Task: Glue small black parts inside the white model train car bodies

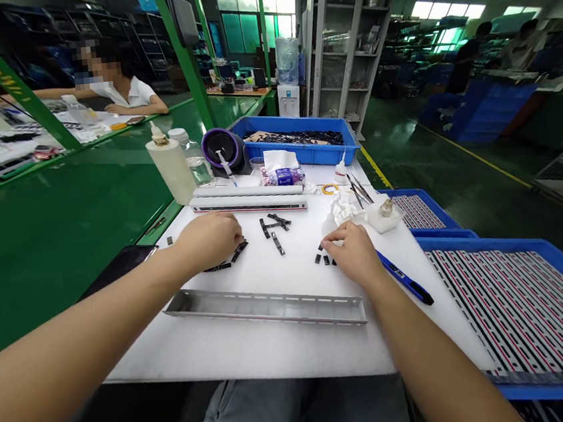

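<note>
On the left of the white work surface (pixel 276 352), my left hand (pixel 214 238) is curled over several small black strips (pixel 239 250). Its fingertips are mostly hidden, so what it holds cannot be made out. My right hand (pixel 353 250) pinches thumb and forefinger together at a tiny black piece; several similar black pieces (pixel 326 260) lie just below. Between the hands more black strips (pixel 277 243) with pale marks are scattered. Nearest my body lies a long, hollow pale shell (pixel 271 307), its open side up, touched by neither hand.
Two long white shells (pixel 249 206) lie behind. Farther back stand a glue bottle (pixel 171 169), a clear jar (pixel 198 163) and a blue bin (pixel 301 158). A blue pen-like tool (pixel 403 277) and tweezers (pixel 360 190) lie right, beside trays (pixel 527 306) of striped strips. A co-worker (pixel 123 93) sits left.
</note>
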Available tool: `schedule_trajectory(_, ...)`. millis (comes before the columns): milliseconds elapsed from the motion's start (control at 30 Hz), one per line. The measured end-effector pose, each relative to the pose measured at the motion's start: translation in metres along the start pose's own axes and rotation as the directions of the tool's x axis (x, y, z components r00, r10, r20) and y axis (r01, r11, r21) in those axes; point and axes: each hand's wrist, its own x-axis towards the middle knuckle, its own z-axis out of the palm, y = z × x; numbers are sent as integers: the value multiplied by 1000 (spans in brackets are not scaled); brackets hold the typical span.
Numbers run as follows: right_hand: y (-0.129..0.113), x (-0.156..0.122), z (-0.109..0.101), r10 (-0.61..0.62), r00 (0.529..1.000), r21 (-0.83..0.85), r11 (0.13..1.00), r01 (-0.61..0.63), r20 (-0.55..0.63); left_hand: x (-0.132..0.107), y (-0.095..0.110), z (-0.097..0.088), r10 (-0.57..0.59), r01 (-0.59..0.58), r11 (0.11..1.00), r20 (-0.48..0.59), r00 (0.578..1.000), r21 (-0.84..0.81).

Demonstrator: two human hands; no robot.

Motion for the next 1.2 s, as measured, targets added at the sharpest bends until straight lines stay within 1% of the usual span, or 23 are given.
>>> schedule_trajectory(67,1,0,2,-17,1000,-19,1000,17,-13,6,10,4,90,-89,995,-2,996,33)
schedule_trajectory(100,2,1,3,-26,999,-28,999,25,-26,11,15,5,154,-153,987,-2,988,47)
schedule_trajectory(133,3,1,2,-33,999,-36,999,31,-43,16,20,7,226,-226,972,-1,974,57)
schedule_trajectory(200,5,1,0,-44,996,-36,998,42,-80,27,27,11,365,-364,929,8,931,68)
schedule_trajectory(233,7,1,-2,-48,994,-16,999,46,-102,32,29,13,416,-416,907,16,909,68)
schedule_trajectory(267,8,1,-4,-48,991,14,999,50,-124,37,29,14,447,-448,892,23,894,62)
schedule_trajectory(300,8,0,-6,-47,989,47,997,54,-142,41,29,16,458,-459,887,30,889,52)
schedule_trajectory(400,9,-3,-12,-42,984,130,989,65,-176,47,28,16,454,-455,890,28,890,21)
schedule_trajectory(467,7,-5,-14,-52,980,182,979,88,-191,45,31,12,443,-443,897,16,897,-11)
schedule_trajectory(533,3,-8,-16,-60,977,271,956,116,-204,40,41,5,419,-419,906,-9,908,-58)
schedule_trajectory(600,-1,-12,-18,-50,981,388,914,121,-188,31,57,-4,373,-376,919,-50,927,-119)
schedule_trajectory(667,-4,-15,-19,-34,990,515,851,101,-138,22,76,-13,286,-299,917,-86,954,-265)
schedule_trajectory(733,-5,-18,-20,-28,996,619,782,75,-85,15,93,-20,177,-191,850,-76,981,-491)
schedule_trajectory(800,-6,-19,-20,-23,998,683,728,56,-57,11,105,-24,117,-120,778,-44,992,-617)
schedule_trajectory(900,-5,-19,-22,1,998,741,670,43,-59,10,113,-26,100,-83,768,-9,995,-636)
schedule_trajectory(967,-4,-18,-23,7,999,770,638,22,-35,10,115,-26,96,-65,769,14,995,-636)
schedule_trajectory(1100,-3,-16,-24,16,997,825,560,-74,78,9,119,-28,69,-31,780,37,997,-625)
schedule_trajectory(1167,-2,-16,-25,23,992,861,494,-119,124,8,123,-29,80,-51,784,20,997,-619)
schedule_trajectory(1200,-3,-15,-26,23,987,883,444,-153,160,7,124,-30,104,-84,781,-3,995,-619)
